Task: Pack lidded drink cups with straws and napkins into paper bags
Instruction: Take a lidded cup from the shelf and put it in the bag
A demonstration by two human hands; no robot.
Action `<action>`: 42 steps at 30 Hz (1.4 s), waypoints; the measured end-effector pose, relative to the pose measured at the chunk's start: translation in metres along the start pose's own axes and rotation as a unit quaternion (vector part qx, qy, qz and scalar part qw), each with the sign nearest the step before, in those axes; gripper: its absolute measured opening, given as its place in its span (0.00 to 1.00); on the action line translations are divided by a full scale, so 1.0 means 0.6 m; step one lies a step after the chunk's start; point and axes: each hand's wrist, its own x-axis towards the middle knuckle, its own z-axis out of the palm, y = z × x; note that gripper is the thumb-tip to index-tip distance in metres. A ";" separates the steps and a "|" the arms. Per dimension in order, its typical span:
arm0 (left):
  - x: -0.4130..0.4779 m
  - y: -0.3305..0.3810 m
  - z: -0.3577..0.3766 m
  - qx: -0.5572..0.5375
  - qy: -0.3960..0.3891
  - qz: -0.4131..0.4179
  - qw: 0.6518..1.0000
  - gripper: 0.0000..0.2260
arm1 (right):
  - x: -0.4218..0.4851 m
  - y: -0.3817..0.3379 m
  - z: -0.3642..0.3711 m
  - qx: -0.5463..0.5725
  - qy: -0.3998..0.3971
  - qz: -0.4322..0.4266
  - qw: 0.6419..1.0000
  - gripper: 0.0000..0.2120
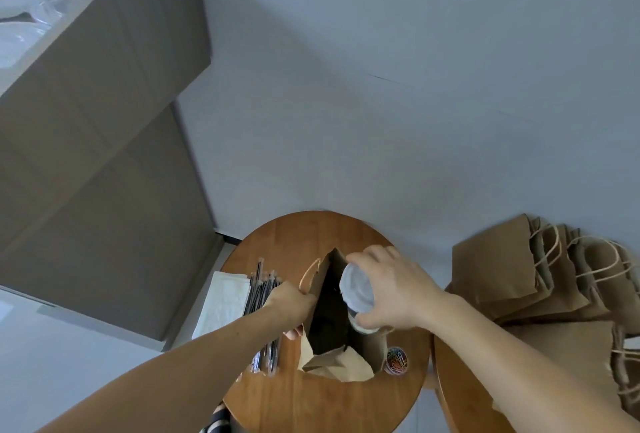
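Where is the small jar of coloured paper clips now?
In the head view, the jar of paper clips stands on the round table near its right edge, just right of the open paper bag, below the right hand.

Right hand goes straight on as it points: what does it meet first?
Probably the paper bag: the right hand holds the lidded cup over its open mouth, pointing at the wall the left hand grips. Depth is unclear; it might clear the rim.

Matt brown paper bag (332,361), smooth glossy wooden table (311,405).
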 end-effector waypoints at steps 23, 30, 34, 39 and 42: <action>-0.013 -0.008 0.017 0.053 0.006 0.056 0.997 0.12 | 0.142 -0.039 0.329 0.019 -0.146 0.162 0.976 0.35; -0.006 -0.024 0.022 0.037 0.014 0.052 0.998 0.10 | 0.143 -0.035 0.353 0.025 -0.153 0.158 0.975 0.41; -0.008 -0.019 0.022 0.046 0.006 0.059 0.997 0.10 | 0.129 -0.043 0.320 0.070 -0.158 0.168 0.970 0.46; -0.018 -0.003 0.007 0.089 -0.004 0.079 0.993 0.13 | 0.099 -0.054 0.206 0.178 -0.057 0.179 0.966 0.24; -0.031 0.009 -0.008 0.120 -0.034 0.100 0.987 0.14 | 0.063 -0.050 0.128 0.221 0.021 0.160 0.962 0.22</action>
